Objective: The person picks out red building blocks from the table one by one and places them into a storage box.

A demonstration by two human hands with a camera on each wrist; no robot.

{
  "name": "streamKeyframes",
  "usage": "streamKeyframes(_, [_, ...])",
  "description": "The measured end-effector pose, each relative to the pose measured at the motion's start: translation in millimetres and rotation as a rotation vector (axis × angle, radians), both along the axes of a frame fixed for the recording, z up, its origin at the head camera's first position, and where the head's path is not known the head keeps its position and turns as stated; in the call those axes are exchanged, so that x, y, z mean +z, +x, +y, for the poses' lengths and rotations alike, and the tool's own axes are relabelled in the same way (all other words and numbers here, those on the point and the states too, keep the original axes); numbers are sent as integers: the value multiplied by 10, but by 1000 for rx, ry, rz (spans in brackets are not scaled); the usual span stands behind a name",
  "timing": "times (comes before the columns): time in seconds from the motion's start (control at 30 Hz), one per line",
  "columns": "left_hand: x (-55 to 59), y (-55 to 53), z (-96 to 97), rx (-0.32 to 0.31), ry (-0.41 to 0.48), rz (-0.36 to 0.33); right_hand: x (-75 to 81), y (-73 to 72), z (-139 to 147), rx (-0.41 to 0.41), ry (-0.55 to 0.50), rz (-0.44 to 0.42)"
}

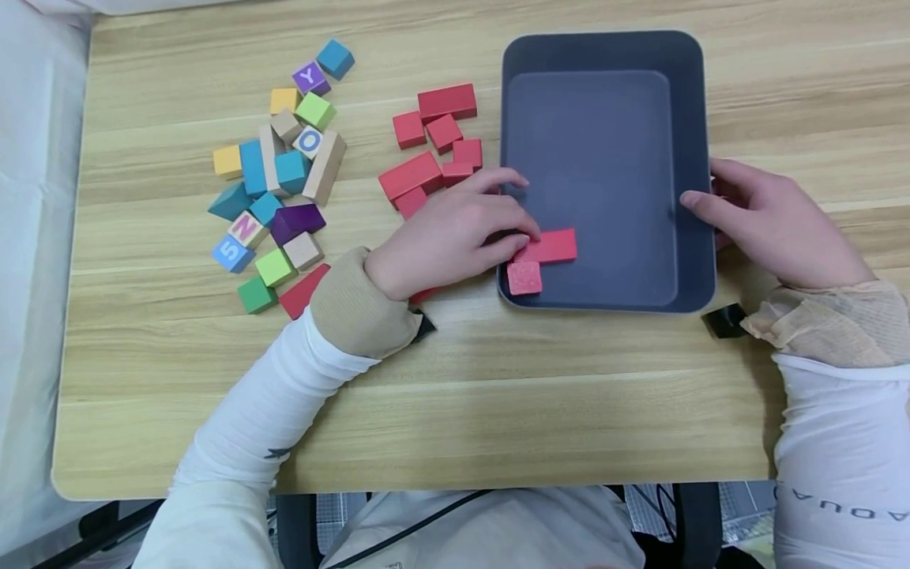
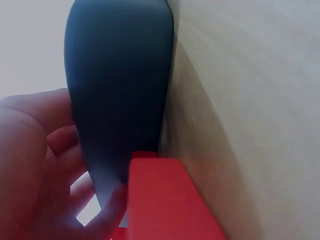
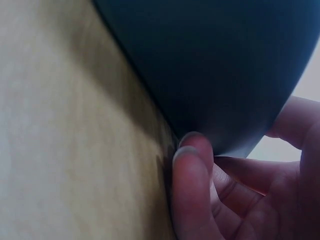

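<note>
A dark grey tray (image 1: 604,190) lies on the table with two red blocks at its near left corner. My left hand (image 1: 462,233) reaches over the tray's left wall. Its thumb and fingers are curled at the left end of the longer red block (image 1: 558,245), pinching it. Just below that sits a small red cube (image 1: 524,278). My right hand (image 1: 775,217) grips the tray's right side, thumb over the rim and the other fingers against the outer wall (image 3: 215,75). In the left wrist view the left hand (image 2: 45,165) is beside the tray's outer wall.
Several red blocks (image 1: 448,103) lie left of the tray, some partly hidden by my left hand. Farther left is a loose cluster of mixed coloured blocks (image 1: 291,170), some lettered, with a red block (image 1: 304,291) at its near end. The wooden table's front edge (image 1: 441,486) is close to me.
</note>
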State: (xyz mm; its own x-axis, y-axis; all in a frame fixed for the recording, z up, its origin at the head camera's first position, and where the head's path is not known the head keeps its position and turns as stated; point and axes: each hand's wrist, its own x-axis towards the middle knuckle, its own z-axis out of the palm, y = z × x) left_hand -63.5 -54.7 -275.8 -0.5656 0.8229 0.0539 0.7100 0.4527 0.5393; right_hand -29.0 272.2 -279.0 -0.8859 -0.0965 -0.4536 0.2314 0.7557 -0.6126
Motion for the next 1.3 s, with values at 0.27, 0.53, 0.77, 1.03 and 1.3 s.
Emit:
streamKeyframes(0.27, [-15, -2, -2, 2, 23, -17, 1, -3, -1, -2, -2, -7])
streamKeyframes(0.53, [-15, -11, 6, 7, 30, -9, -7, 9, 2, 6, -12, 0])
streamKeyframes(0.77, [26, -61, -58, 268, 313, 47, -4, 12, -5, 5, -13, 3])
streamKeyframes(1.03, [45, -119, -102, 489, 158, 44, 5, 8, -7, 0, -16, 8])
streamKeyframes(1.3, [15, -118, -105, 434, -233, 64, 10, 8, -12, 0, -17, 8])
